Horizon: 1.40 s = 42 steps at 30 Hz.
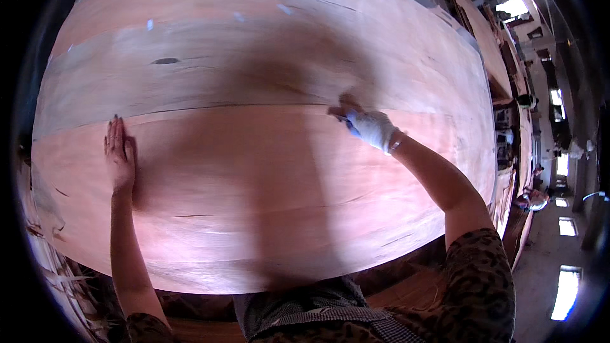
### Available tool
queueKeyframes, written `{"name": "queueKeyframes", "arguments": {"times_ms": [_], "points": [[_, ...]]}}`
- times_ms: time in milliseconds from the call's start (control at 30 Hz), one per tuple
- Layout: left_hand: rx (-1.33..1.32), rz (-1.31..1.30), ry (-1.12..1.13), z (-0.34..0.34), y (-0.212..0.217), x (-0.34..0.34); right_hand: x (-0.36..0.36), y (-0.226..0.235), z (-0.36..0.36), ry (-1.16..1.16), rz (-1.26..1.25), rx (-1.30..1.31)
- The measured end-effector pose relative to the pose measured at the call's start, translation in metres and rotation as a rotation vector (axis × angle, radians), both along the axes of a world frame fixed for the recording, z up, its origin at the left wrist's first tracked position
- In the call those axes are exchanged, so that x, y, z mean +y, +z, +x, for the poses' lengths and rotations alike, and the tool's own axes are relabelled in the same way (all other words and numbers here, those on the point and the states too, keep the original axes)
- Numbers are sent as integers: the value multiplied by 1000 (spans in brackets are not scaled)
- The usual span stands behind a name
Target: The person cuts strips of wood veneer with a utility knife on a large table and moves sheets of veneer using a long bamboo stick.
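Note:
A wide, pinkish wood veneer sheet [222,143] lies flat in front of me, its far edge meeting a greyer veneer sheet [210,82] along a thin dark seam. My left hand [119,149] is bare and rests flat on the pink sheet, fingers stretched toward the seam and holding nothing. At the right end of the seam is my right hand [370,128], in a white glove with blue about the fingers. Its fingers are drawn together at the seam; blur hides what they hold, if anything.
A dark oval knot [166,61] and several small pale blue marks show on the grey veneer. Stacks of sheets [470,9] stand beyond the right edge. Farther right in the hall, a person [534,199] is near more stacks. Loose veneer strips [70,276] lie at lower left.

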<state>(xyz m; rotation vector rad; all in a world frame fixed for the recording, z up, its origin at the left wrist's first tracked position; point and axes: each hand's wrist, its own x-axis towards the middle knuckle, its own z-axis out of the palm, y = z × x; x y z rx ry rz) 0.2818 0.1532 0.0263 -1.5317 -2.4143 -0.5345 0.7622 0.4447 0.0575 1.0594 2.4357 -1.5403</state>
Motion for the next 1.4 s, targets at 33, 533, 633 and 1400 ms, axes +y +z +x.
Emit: {"name": "queueKeyframes", "arguments": {"times_ms": [33, 533, 633, 1400], "points": [[18, 30, 50, 5, -6, -1, -8, 17, -17, 204, 385, -165], [-69, -200, -327, 311, 19, 129, -32, 12, 255, -207, 61, -383], [-44, -227, -296, 312, 23, 133, -78, 19, 312, -115, 483, -620], [-307, -9, -271, 292, 14, 116, -50, 101, 305, -1556, 233, 462]]}}
